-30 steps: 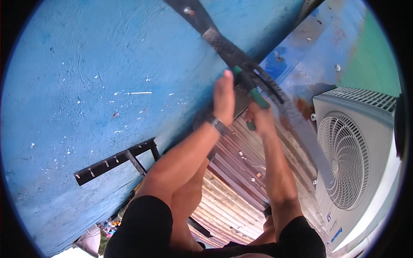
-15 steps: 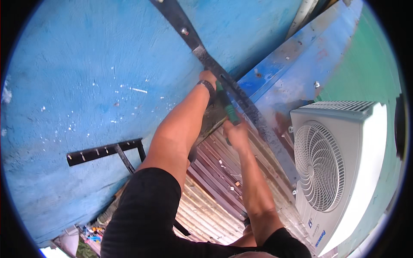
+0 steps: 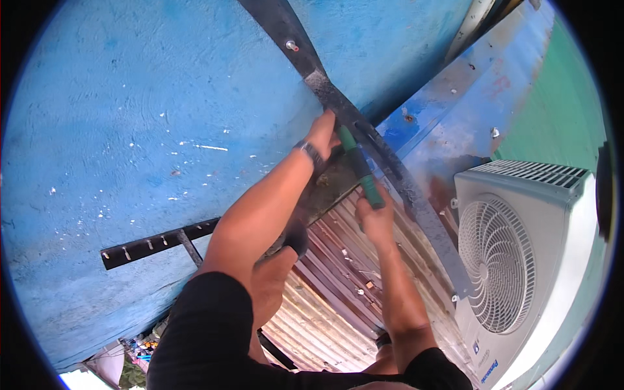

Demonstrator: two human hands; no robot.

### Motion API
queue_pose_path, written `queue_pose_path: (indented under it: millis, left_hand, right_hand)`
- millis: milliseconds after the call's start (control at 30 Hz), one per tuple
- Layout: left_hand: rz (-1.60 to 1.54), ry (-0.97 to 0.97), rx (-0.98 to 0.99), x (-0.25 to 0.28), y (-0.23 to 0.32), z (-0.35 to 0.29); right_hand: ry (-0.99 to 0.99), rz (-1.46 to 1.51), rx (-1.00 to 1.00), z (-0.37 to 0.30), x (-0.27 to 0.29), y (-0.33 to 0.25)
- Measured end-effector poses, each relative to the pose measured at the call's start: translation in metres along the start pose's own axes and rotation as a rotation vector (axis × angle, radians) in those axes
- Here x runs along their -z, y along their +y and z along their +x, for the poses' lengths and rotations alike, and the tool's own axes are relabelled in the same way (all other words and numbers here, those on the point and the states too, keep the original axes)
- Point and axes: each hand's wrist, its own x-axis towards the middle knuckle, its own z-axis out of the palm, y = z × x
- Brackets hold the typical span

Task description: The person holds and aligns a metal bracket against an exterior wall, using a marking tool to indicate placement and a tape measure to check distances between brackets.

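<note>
My left hand (image 3: pixel 323 136), with a dark wristwatch (image 3: pixel 310 153) on its wrist, is closed against the underside of a black metal bracket arm (image 3: pixel 354 120). Its fingertips are partly hidden, and I cannot make out what they hold. Lower and to the right, my right hand (image 3: pixel 377 218) is wrapped round the lower end of a tool with a green and black handle (image 3: pixel 359 166). The handle slants up toward my left hand, just below the bracket arm. The working end of the tool does not show.
A second black bracket (image 3: pixel 146 244) is bolted to the blue wall (image 3: pixel 130 84) at left. A white air-conditioner outdoor unit (image 3: pixel 559 247) stands at right, close to the bracket arm's lower end. Corrugated metal sheets (image 3: pixel 338 260) lie far below. A blue-painted panel (image 3: pixel 448 97) slopes behind.
The view has shifted, so the bracket arm, outdoor unit and both hands sit farther right and lower. More of my leg shows beneath my left arm. Both hands keep nearly the same places along the bracket.
</note>
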Motion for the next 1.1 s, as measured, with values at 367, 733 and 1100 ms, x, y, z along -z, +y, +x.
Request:
queue_pose_path:
  millis: [367,733,1100]
  left_hand:
    - [0.3,-0.116,0.285,0.093,-0.076,-0.17]
    - [-0.151,-0.231,0.427,0.017,-0.06,-0.243]
    - [-0.546,-0.09,0.293,-0.033,-0.048,-0.384]
  right_hand:
    - [0.001,-0.049,-0.003,-0.036,0.025,-0.016]
    - [-0.011,-0.258,-0.041,-0.263,0.071,-0.042]
    - [-0.076,-0.799,0.115,-0.372,0.077,-0.161]
